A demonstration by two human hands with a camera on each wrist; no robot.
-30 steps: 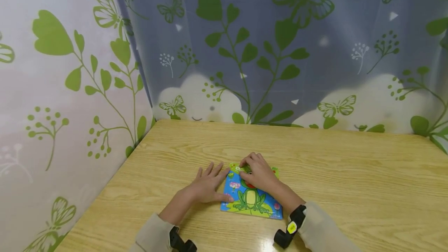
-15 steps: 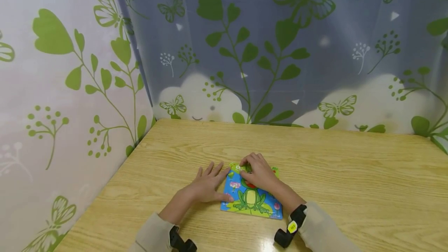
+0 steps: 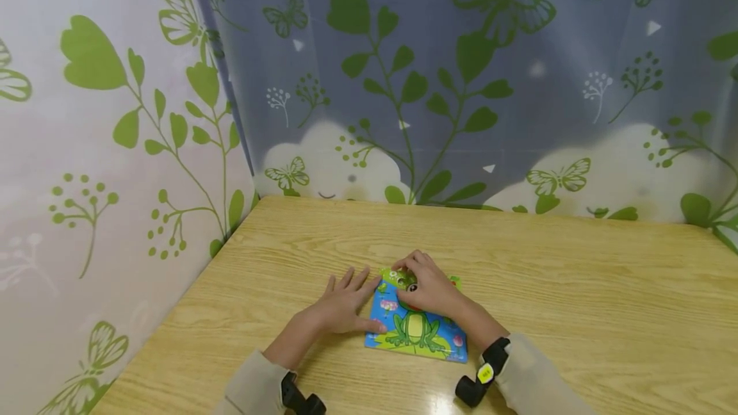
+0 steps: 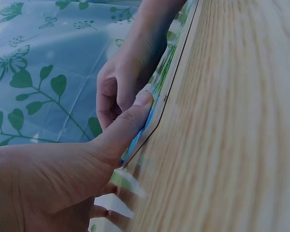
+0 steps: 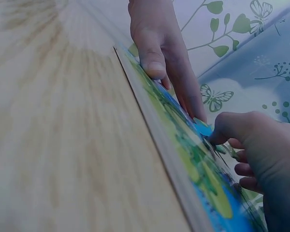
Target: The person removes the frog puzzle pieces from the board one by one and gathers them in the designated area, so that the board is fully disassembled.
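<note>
A flat frog picture puzzle (image 3: pixel 416 325) with a blue and green printed face lies on the table. My left hand (image 3: pixel 341 308) is spread at its left side, the thumb resting on the picture near the lower left corner. Over the upper part, my right hand (image 3: pixel 429 287) has its thumb and fingers curled around the frog's head piece (image 3: pixel 412 288), whose eyes show between them. In the right wrist view, a bit of green shows between that thumb and the fingers. The palm hides part of the head and the upper right of the picture.
The puzzle lies on a wood-grain table (image 3: pixel 542 300). Patterned cloth (image 3: pixel 369 82) with leaves and butterflies hangs behind the table and along its left side. Black camera straps (image 3: pixel 484 370) sit on both wrists.
The right thumb and fingers have shifted slightly, and the frog's eyes show more plainly between them now. My left hand has stayed in place on the puzzle.
</note>
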